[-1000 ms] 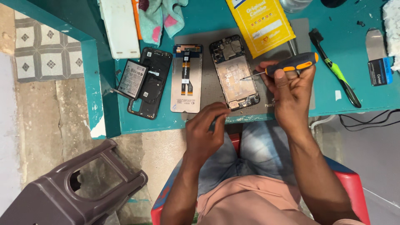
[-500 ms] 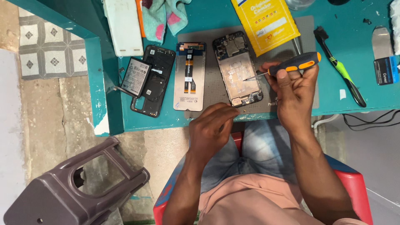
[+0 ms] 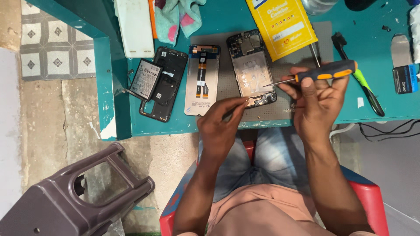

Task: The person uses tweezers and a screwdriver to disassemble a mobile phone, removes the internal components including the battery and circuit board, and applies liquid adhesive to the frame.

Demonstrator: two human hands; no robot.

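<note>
An opened phone frame [image 3: 251, 67] lies on a grey work mat [image 3: 227, 83] on the teal table. My right hand [image 3: 317, 98] grips a black and orange screwdriver [image 3: 326, 72], its tip pointing left at the frame's lower right edge. My left hand [image 3: 221, 124] pinches a thin dark tool, probably tweezers, with its fingertips at the frame's bottom edge [image 3: 258, 101]. A phone screen panel [image 3: 201, 81] with a ribbon cable lies face down just left of the frame.
A black phone back cover [image 3: 166, 85] with a battery [image 3: 145, 79] on it lies at the left. A yellow package [image 3: 284, 26], a green-handled brush [image 3: 358, 78], a towel [image 3: 177, 17] and a white box [image 3: 133, 26] sit further back. A grey plastic stool [image 3: 74, 196] stands on the floor.
My left hand has risen from the table's edge to the bottom of the phone frame. My right hand with the screwdriver has stayed about where it was.
</note>
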